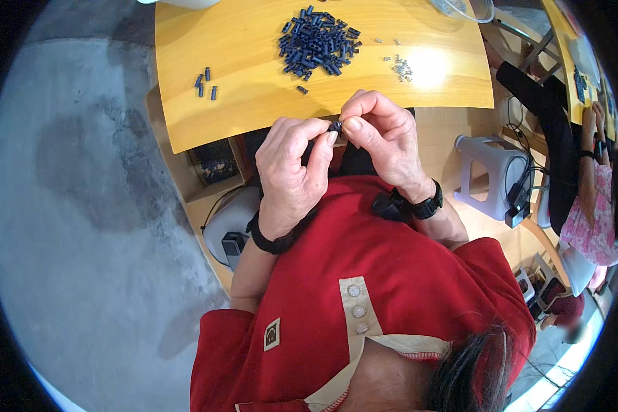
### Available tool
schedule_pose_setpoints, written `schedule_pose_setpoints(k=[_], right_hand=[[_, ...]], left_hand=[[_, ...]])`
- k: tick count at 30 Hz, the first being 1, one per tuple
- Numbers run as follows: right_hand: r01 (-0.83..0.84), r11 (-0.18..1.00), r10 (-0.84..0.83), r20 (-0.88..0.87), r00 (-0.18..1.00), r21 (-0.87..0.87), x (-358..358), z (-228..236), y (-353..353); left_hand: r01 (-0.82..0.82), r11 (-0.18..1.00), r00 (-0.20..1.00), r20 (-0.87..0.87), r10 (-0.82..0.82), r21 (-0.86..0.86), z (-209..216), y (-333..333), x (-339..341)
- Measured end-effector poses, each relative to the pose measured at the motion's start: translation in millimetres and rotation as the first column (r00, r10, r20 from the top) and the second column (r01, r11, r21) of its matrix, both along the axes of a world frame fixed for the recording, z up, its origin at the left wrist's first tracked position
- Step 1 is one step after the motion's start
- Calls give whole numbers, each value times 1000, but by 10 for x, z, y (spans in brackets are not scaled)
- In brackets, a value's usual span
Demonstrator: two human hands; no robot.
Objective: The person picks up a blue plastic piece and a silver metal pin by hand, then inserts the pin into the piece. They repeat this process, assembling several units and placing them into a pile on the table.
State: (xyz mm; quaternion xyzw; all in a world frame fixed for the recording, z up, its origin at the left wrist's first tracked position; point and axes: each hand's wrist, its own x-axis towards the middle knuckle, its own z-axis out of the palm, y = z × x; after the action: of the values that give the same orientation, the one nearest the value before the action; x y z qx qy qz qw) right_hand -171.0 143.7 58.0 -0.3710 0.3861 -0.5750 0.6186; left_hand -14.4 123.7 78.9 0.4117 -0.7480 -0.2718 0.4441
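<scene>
You are pinching a small dark cylindrical part (pixel 335 126) between both hands just off the near edge of the yellow wooden table (pixel 254 96). Your left hand (pixel 294 172) is closing thumb and forefinger on it from the seven o'clock side, and your right hand (pixel 381 134) is curling its fingers over it from the three o'clock side, so both hands are gripping the same piece. What your right fingertips are pressing into it is too small to tell.

The pile of dark blue sleeves (pixel 317 41) is lying at twelve o'clock from your hands, a few loose sleeves (pixel 206 82) are sitting at ten o'clock, and a scatter of tiny metal bits (pixel 399 67) is resting at one o'clock.

Because you are holding the part past the table's edge, over your lap, a slip of the fingertips would likely send it to the floor. The piece is tiny and your grip is covering most of it, so pushing at a slant could well jam it.
</scene>
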Motion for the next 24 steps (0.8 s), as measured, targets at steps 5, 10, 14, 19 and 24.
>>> schedule_pose_setpoints(k=[5,10,14,19,24], right_hand=[[17,990,-60,-302,952,-143,-61,68,-33],[-100,899,-228,-653,722,-426,-136,141,-108],[-339,932,325,115,939,132,-267,10,-196],[-593,769,294,690,661,241,-132,-161,-156],[-385,880,346,179,921,280,36,-178,-213]], left_hand=[[12,999,998,70,-9,-45,2,-15,21],[87,980,952,305,-28,-181,56,-44,59],[125,975,966,246,-77,-185,76,-43,46],[118,982,978,189,-89,-146,-7,-7,87],[-38,999,996,79,36,22,-200,47,220]])
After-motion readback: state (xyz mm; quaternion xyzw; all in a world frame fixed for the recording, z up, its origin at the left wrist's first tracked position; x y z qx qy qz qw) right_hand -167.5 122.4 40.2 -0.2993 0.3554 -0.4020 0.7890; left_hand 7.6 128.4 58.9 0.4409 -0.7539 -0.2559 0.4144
